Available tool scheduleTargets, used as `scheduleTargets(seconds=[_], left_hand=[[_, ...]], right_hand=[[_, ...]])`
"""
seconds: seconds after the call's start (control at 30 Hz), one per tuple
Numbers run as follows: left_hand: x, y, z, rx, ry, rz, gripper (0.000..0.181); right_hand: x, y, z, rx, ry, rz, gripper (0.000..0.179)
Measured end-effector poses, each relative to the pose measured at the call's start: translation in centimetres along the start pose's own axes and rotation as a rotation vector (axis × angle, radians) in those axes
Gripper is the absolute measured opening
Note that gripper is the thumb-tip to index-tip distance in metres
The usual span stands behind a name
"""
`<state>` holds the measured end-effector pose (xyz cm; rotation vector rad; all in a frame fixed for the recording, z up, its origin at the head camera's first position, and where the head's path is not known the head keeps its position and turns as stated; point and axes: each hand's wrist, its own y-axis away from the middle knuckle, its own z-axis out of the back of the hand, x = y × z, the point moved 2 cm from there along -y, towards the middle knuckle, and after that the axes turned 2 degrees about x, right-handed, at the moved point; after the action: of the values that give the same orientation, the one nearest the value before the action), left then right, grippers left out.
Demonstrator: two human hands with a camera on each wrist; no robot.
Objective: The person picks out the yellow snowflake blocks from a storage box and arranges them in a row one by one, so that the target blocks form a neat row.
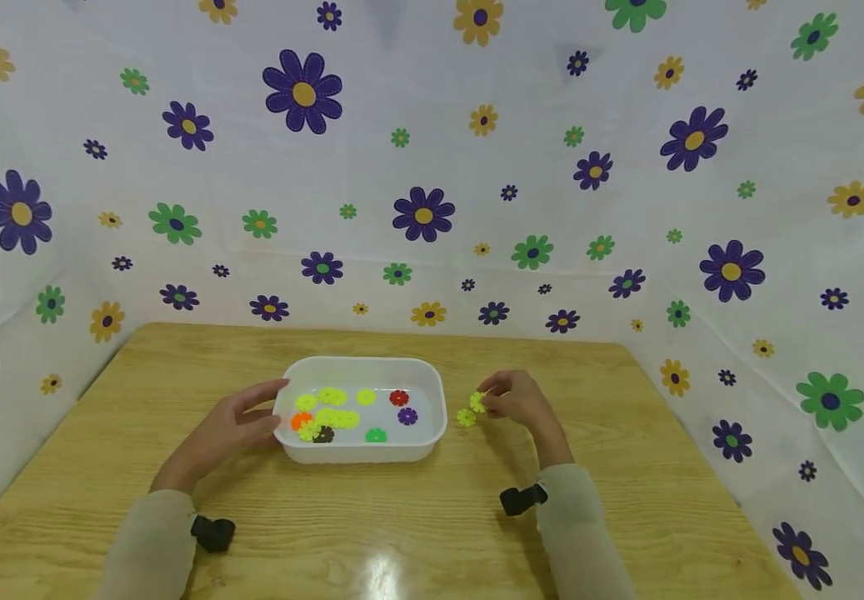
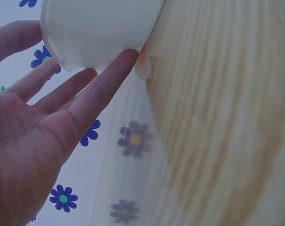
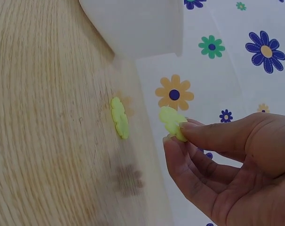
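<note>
A white plastic bin [image 1: 360, 453] sits on the table with flower-shaped plastic discs inside: several yellow discs [image 1: 366, 397], plus single red [image 1: 398, 398] and purple ones. My left hand [image 1: 229, 429] rests its fairly straight fingertips against the bin's left end; the left wrist view shows that hand [image 2: 43, 127] touching the outer wall. To the right of the bin, my right hand [image 1: 525, 403] pinches a yellow flower disc [image 3: 170, 121] between thumb and fingertips, raised off the table. Another yellow disc [image 3: 119, 117] lies on the wood just beside it.
Also in the bin are a green disc [image 1: 376, 435], an orange disc [image 1: 300, 421] and a dark brown disc [image 1: 324, 434]. The wooden table [image 1: 312, 533] ends at a flower-printed white cloth [image 1: 372, 167] behind and at both sides.
</note>
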<state>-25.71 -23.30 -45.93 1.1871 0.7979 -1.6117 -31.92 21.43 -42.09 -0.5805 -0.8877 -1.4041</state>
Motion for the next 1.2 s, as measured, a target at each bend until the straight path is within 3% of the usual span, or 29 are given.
scheduleTargets(seconds=[0.6,0.9,1.2], left_hand=[[0.0,0.1,-0.3,-0.010,-0.006,-0.009,0.065],[0.0,0.2,0.2,-0.006,-0.036,0.013,0.066],[0.1,-0.1,0.1,0.005,-0.024,-0.004,0.066]], right_hand=[[-0.5,0.1,0.1,-0.030,0.053,-0.020,0.018],[-1.3,-0.4,0.1,-0.011,0.086,-0.060,0.017],[-2.4,-0.8,0.1,0.016,0.108,-0.084,0.017]])
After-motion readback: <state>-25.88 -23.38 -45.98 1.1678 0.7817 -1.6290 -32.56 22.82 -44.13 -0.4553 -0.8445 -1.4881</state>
